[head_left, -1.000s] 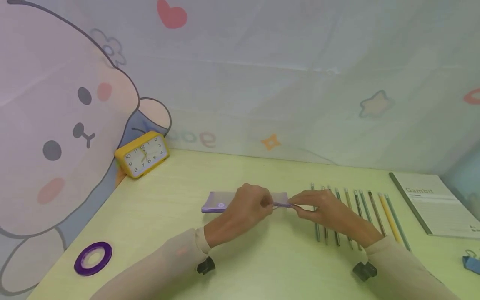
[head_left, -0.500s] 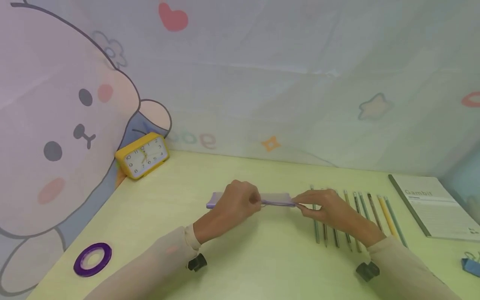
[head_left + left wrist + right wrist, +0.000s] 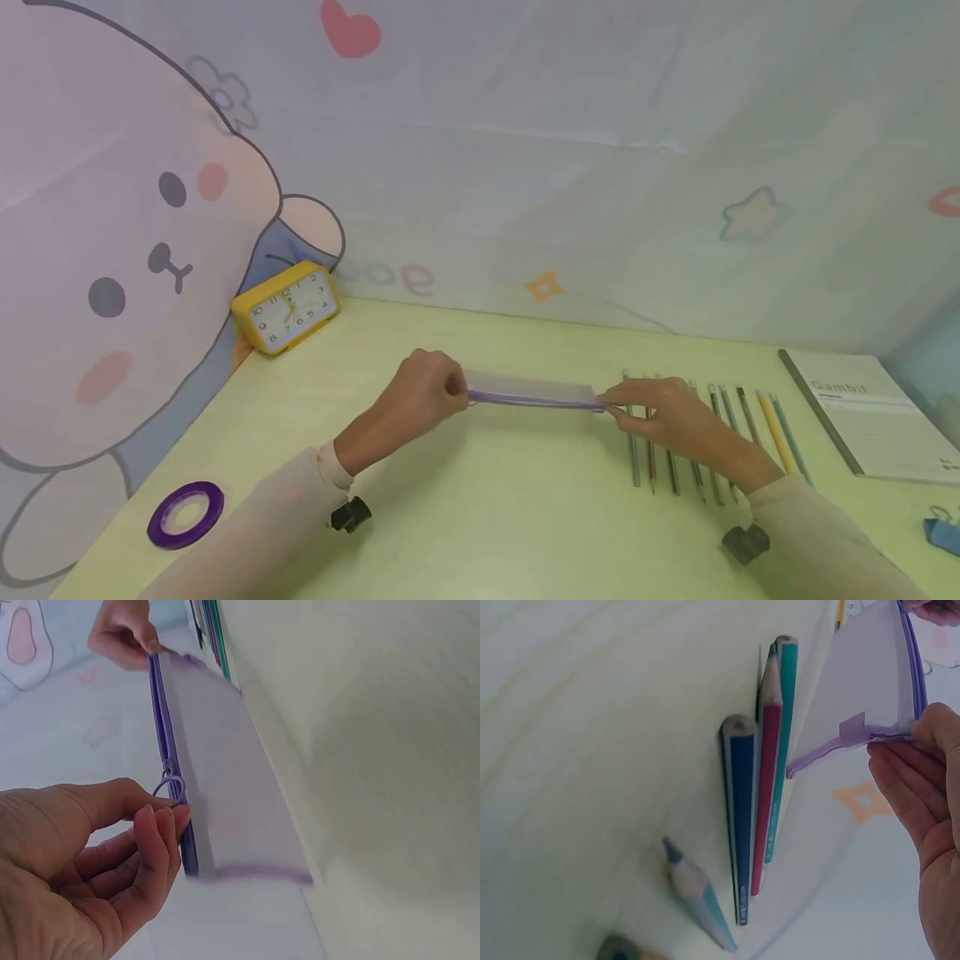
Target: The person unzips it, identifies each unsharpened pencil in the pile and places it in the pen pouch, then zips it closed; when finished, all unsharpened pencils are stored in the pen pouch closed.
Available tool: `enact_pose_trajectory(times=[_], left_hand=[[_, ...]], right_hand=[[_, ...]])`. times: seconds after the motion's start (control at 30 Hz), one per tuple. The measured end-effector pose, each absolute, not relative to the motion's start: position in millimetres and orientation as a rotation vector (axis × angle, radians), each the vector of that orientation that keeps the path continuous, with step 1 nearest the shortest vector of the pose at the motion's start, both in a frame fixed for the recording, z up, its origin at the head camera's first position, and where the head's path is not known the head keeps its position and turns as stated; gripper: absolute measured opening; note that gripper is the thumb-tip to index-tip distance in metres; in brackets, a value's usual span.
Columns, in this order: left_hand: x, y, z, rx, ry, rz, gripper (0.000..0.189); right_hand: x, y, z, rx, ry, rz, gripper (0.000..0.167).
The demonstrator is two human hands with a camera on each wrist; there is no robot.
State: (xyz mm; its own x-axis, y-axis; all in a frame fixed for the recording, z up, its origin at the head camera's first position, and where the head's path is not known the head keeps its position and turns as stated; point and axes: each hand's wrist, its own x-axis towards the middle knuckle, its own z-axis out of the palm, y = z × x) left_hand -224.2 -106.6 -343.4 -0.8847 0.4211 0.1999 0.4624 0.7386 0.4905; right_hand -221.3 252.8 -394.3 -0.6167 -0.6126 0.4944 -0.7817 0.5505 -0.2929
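A translucent pencil pouch (image 3: 531,390) with a purple zipper edge (image 3: 160,712) is held up between both hands, zipper side toward me. My left hand (image 3: 411,400) pinches the ring-shaped zipper pull (image 3: 175,780) between thumb and fingers, close to one end of the zipper. At the pouch's opposite end, my right hand (image 3: 670,415) grips the corner by a small purple tab (image 3: 853,729). Fingers hide that corner in part. Below and beside the right hand lies a row of several pencils (image 3: 742,817), some partly covered by it in the head view.
A yellow clock (image 3: 287,308) stands at the back left. Purple tape (image 3: 186,515) lies at the front left. To the right are a notebook (image 3: 873,417) and a blue binder clip (image 3: 942,533). A printed cloth (image 3: 480,183) hangs behind the table.
My left hand has slid left along the zipper with the pull, from near the right hand to the pouch's left end. The right hand has shifted slightly right, keeping hold of its corner.
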Motion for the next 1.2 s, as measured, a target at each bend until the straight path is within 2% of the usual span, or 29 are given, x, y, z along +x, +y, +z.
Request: enact_pose_trajectory(times=[0.3,0.63,0.9,1.2], left_hand=[[-233,-158,-331,-0.528,-2.860,-0.880,0.008],[-233,-159,-326,-0.449,-2.874,-0.919,0.009],[-228,-159,-325,-0.575,-2.904,-0.967,0.008],[-224,-142,-346,-0.696,-2.879,-0.641,0.010]], right_hand=[[-222,257,-397,1.142,-2.379,0.687,0.033],[-223,253,-397,1.125,-2.344,0.750,0.033],[-227,249,-395,1.079,-2.335,0.731,0.026],[-225,248,-394,1.068,-2.333,0.746,0.030]])
